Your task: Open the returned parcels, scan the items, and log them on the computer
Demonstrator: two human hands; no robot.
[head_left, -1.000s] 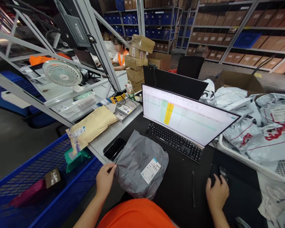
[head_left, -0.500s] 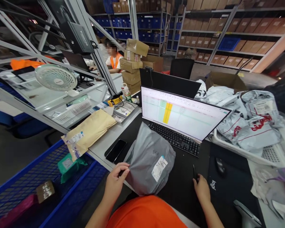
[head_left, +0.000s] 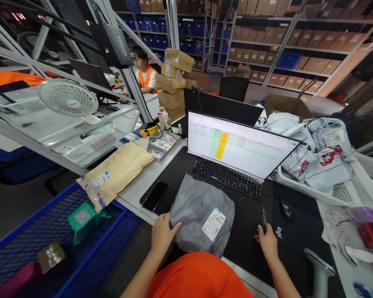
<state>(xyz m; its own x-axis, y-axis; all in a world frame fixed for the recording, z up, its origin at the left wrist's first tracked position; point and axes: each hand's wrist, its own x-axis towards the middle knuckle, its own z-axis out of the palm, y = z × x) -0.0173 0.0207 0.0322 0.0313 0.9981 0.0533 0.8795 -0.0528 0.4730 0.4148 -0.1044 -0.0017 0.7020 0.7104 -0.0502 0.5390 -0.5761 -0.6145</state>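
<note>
L hand (head_left: 163, 236) fingers (head_left: 174, 224) open on grey mailer's (head_left: 202, 217) edge, R hand (head_left: 267, 242) pinching blk pen (head_left: 263, 219).

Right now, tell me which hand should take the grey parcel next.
Left: the left hand touches the grey parcel, while the right hand sits off to the side, seemingly holding a pen.

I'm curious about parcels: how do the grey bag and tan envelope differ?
The grey mailer is darker than the tan envelope. The left hand touches the grey mailer only. The grey mailer lies on a black surface, the tan envelope on a white one. Both carry printed labels.
</note>
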